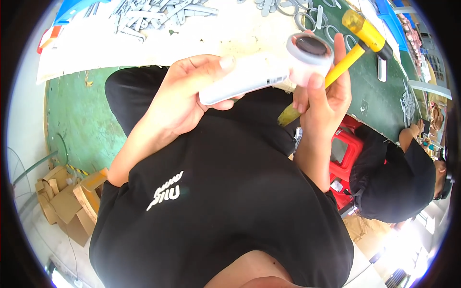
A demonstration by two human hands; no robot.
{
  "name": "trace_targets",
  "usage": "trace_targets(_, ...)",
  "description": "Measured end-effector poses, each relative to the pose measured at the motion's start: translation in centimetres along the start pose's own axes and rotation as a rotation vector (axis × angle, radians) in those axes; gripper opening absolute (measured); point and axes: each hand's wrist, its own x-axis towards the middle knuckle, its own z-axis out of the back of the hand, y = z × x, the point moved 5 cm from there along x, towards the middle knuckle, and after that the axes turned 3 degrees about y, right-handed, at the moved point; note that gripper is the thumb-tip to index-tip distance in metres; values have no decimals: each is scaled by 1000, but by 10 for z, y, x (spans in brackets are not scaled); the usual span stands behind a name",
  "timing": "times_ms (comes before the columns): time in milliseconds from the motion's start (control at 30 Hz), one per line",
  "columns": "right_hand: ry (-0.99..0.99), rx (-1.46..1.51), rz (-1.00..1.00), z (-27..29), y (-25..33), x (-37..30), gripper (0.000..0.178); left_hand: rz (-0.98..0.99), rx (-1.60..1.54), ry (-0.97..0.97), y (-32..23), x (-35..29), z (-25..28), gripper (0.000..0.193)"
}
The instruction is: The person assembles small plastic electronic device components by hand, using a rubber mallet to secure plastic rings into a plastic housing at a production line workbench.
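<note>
A white handheld device with a long flat handle (245, 79) and a round head (309, 55) is held up in front of my chest. The head has a grey rim and a dark oval centre. My left hand (185, 93) is closed around the handle's end, thumb on top. In my right hand (324, 105) is a yellow mallet (346, 66), its shaft slanting between thumb and fingers, its head up and to the right. The same hand's fingers also reach around the device's round head. What exactly they touch behind it is hidden.
Beyond my hands, a pale-covered table (86, 45) bears a pile of grey strips (163, 12) and several grey rings (305, 21). A green tabletop (370, 96) extends right. Near it are a red stool (345, 151) and a co-worker in black (398, 177). Cardboard boxes (69, 204) lie at left.
</note>
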Motion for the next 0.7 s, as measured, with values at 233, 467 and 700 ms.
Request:
trace_targets(233,-117,-90,-79,-9,4,8,51,105,-26,60,5,-1,6,55)
trace_targets(467,-220,-225,-165,-3,-4,15,42,-518,498,-3,-18,-11,-10,45)
trace_targets(700,-248,-224,-180,10,-14,14,41,-414,370,28,-13,-6,1,30)
